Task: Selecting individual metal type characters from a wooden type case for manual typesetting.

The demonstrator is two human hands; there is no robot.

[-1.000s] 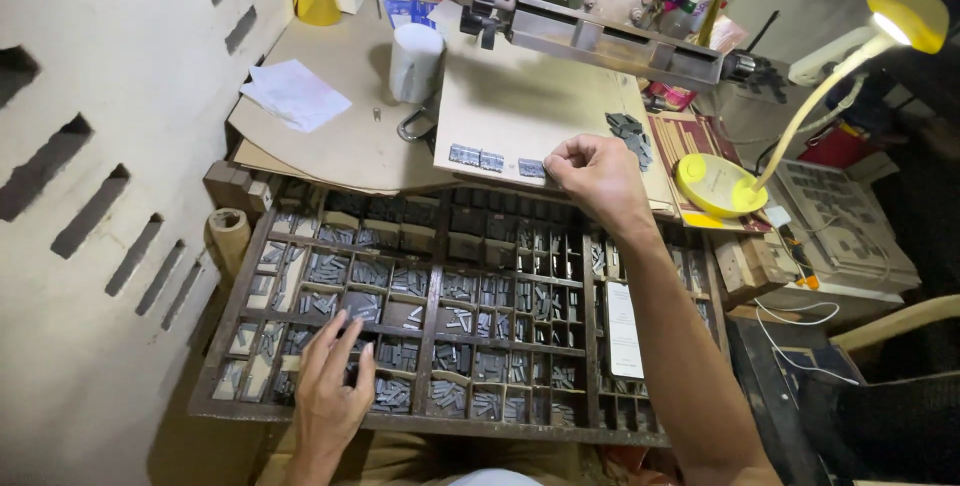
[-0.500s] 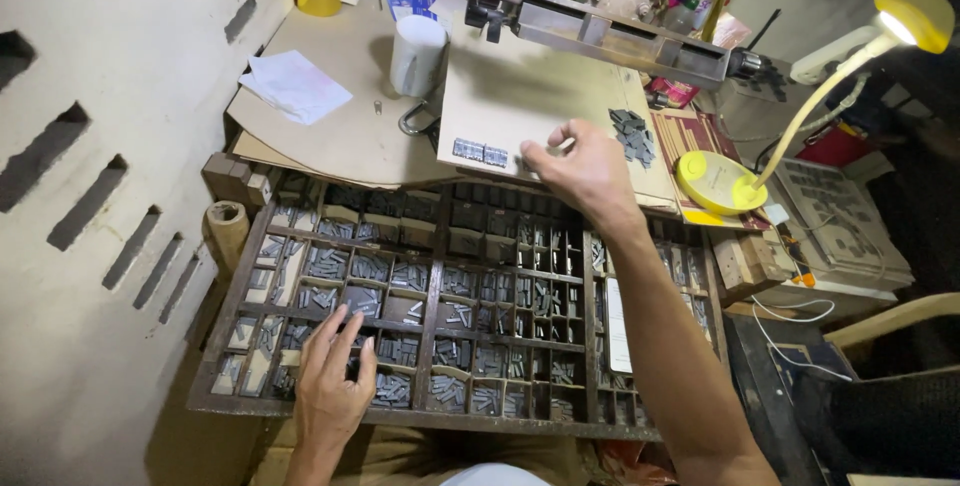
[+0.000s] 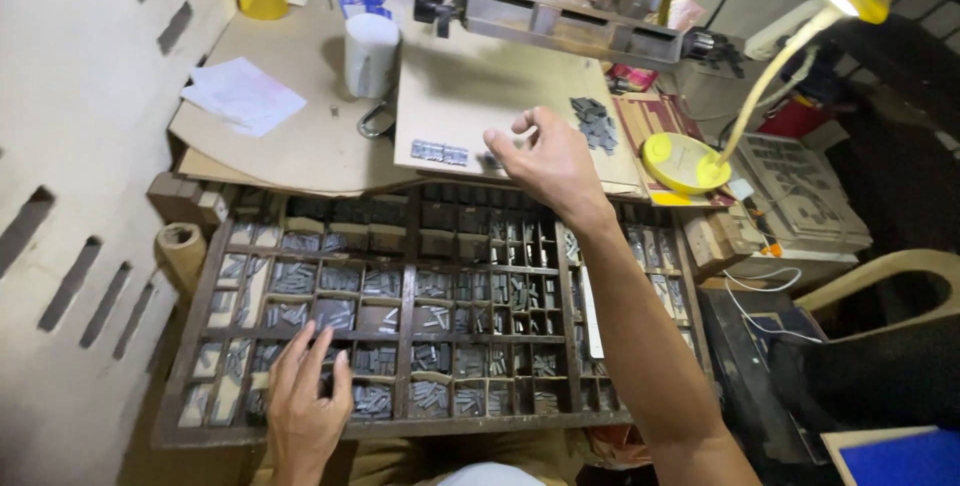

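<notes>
Right hand (image 3: 548, 161) has lifted off the board since a second ago and now hovers above its near edge, fingers loosely curled, thumb and forefinger close together; cannot tell if a piece of type sits between them. Left hand (image 3: 305, 401) has barely shifted, lies flat and spread on the near-left compartments of the type case (image 3: 400, 426), fingers open, gripping nothing.

Row of set type (image 3: 440, 153) lies on the tan board (image 3: 480, 96), just left of the right hand, near the board's near edge. Its long axis runs left-right, roughly parallel to that edge, tilted very slightly. Apart from the hand, not touching it.

Loose pile of type (image 3: 595, 124) sits on the board's right side, just far-right of the hand. Bare board surface lies open between the row and the far metal frame (image 3: 570, 26). Right edge of the board meets a yellow lamp base (image 3: 683, 161), its neck arching to the far right.

Type case fills the near half, wooden dividers, many small compartments holding grey metal pieces. White cup (image 3: 370, 54) stands just beyond the board's left edge; white paper (image 3: 242, 96) lies further left on the rounded tabletop (image 3: 300, 146). Wall closes the left side; a chair arm (image 3: 880, 271) stands at right
</notes>
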